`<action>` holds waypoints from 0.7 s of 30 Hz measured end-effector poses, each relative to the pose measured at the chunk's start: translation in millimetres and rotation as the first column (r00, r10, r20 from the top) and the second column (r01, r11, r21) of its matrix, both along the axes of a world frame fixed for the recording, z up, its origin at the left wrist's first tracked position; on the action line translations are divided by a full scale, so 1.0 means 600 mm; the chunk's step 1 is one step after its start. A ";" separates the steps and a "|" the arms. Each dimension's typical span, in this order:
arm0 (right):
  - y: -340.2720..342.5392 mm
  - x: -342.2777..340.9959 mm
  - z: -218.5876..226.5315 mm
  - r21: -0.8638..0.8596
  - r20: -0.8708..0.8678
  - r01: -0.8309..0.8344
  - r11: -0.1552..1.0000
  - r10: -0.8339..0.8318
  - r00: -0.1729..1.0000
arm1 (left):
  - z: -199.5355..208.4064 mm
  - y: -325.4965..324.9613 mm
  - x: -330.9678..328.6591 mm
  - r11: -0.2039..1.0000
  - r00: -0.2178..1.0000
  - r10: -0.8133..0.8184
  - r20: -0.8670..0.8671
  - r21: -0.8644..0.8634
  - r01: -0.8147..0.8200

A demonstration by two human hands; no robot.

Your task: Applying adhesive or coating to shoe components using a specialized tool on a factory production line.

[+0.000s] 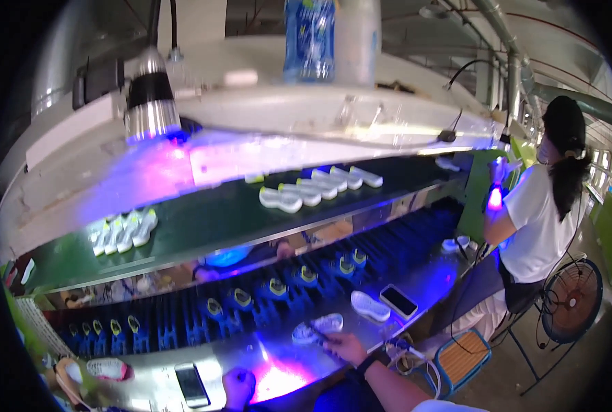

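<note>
On the metal bench in front of me lies a white shoe sole. My right hand is at its right end, the fingers closed round a thin dark stick-like tool that reaches over the sole. What kind of tool it is, I cannot tell. At the bench's near edge my left hand is curled closed beside a bright violet patch of light; whatever it may hold is hidden. Right of the worked sole lies a second white sole, next to a phone.
Behind the bench runs a rack holding several shoe uppers. Beyond it, a green conveyor belt carries white soles. A lamp hangs at upper left. Another phone and a shoe lie leftward. A co-worker sits right, near a fan.
</note>
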State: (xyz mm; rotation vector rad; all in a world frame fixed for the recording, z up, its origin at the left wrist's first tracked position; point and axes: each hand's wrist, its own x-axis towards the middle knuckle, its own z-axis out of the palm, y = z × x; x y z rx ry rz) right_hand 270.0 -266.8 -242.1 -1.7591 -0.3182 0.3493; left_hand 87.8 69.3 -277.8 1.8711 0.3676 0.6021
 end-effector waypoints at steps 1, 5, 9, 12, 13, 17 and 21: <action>-0.004 -0.007 0.021 0.012 -0.061 0.065 0.998 -0.064 0.996 | 0.006 0.003 0.015 0.975 0.999 0.046 0.017 0.215 -0.049; -0.007 0.022 0.007 0.088 -0.052 0.078 0.993 -0.074 0.996 | 0.081 -0.043 0.048 0.995 0.993 -0.101 0.062 0.017 0.100; -0.015 0.052 0.005 0.160 -0.106 0.023 0.987 -0.006 0.994 | 0.120 -0.089 0.159 0.837 0.963 -0.212 -0.169 0.478 0.268; -0.026 0.053 -0.003 0.214 -0.159 0.050 0.976 -0.016 0.987 | 0.125 -0.160 0.219 0.716 0.957 -0.189 -0.218 0.636 0.287; -0.025 0.050 -0.004 0.177 -0.132 0.026 0.984 -0.002 0.991 | 0.115 -0.172 0.235 0.712 0.962 -0.174 -0.209 0.648 0.269; -0.018 0.043 -0.009 0.080 -0.055 0.050 0.996 -0.046 0.997 | 0.082 -0.193 0.266 0.713 0.956 -0.195 -0.219 0.638 0.292; -0.027 0.041 -0.028 0.180 -0.097 0.084 0.980 -0.068 0.993 | 0.104 -0.200 0.268 0.702 0.959 -0.231 -0.162 0.655 0.280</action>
